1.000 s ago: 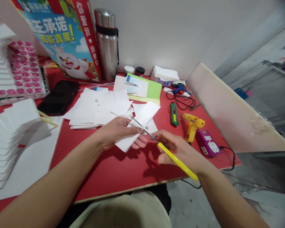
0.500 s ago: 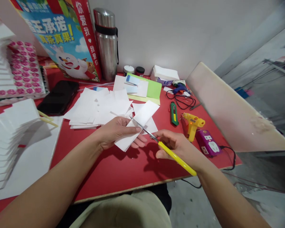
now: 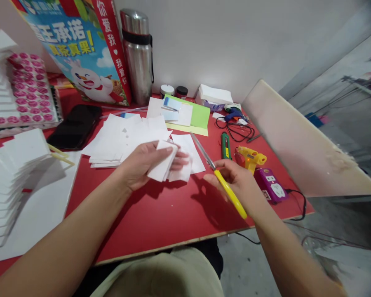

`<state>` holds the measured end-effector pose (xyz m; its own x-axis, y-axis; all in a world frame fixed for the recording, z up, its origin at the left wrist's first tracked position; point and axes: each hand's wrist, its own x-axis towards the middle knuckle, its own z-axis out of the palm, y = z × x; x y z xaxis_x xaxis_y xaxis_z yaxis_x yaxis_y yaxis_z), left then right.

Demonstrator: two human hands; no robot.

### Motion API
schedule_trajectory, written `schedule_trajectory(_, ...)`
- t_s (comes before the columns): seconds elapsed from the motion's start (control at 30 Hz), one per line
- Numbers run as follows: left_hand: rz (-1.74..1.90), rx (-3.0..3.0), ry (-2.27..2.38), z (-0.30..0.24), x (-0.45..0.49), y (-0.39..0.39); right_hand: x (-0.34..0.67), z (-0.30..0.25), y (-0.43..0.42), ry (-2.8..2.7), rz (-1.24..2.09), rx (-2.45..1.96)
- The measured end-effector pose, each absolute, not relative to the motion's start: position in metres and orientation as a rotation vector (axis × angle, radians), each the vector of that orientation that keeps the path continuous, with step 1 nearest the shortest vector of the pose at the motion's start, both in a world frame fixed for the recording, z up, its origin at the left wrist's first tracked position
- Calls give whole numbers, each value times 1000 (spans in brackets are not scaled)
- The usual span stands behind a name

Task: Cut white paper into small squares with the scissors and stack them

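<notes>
My left hand [image 3: 145,163] holds a small white piece of paper [image 3: 164,167] pinched between thumb and fingers, above the red table [image 3: 160,218]. My right hand [image 3: 235,181] grips yellow-handled scissors [image 3: 218,173]; their closed blades point up and to the left, clear of the paper. Another cut white piece [image 3: 188,154] lies on the table just beyond my left fingers. A spread of white paper sheets [image 3: 123,138] lies behind my left hand.
A black phone [image 3: 76,126], a steel flask [image 3: 138,57] and a colourful box [image 3: 80,49] stand at the back. A green sheet [image 3: 199,117], green cutter [image 3: 224,145], yellow glue gun [image 3: 250,159] and purple socket [image 3: 270,187] lie right. White card stacks [image 3: 15,165] sit left.
The scissors have pulled out of the paper and swung to the right. The long strip is now in two pieces, with a shorter one in my left hand.
</notes>
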<state>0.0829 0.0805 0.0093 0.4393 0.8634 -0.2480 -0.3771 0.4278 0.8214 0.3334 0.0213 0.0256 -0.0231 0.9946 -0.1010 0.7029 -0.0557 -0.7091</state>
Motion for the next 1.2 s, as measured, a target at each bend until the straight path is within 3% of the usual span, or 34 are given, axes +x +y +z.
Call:
schedule_trajectory(0.17, 1328, 948, 912, 0, 74, 95, 330, 22, 38, -1974, 115, -2424)
schedule_trajectory(0.27, 1460, 1175, 978, -12, 67, 103, 326, 14, 44, -2065, -14, -2549)
schedule_trajectory(0.53, 1536, 1440, 962, -17, 66, 101, 306, 32, 55, -2274, -159, -2388)
schedule_trajectory(0.8, 1341, 1066, 637, 2, 73, 95, 283, 9, 123, -2210, 360, -2272)
schedule_trajectory(0.93, 1251, 897, 586, 6, 72, 94, 294, -9, 129, -2014, 430, -2124)
schedule_trajectory(1.07, 1204, 821, 606, 4, 75, 94, 303, -8, 125, -1744, 493, -1692)
schedule_trajectory(1.2, 1121, 821, 708, -1, 83, 90, 299, 3, 119, -1383, 1071, -1193)
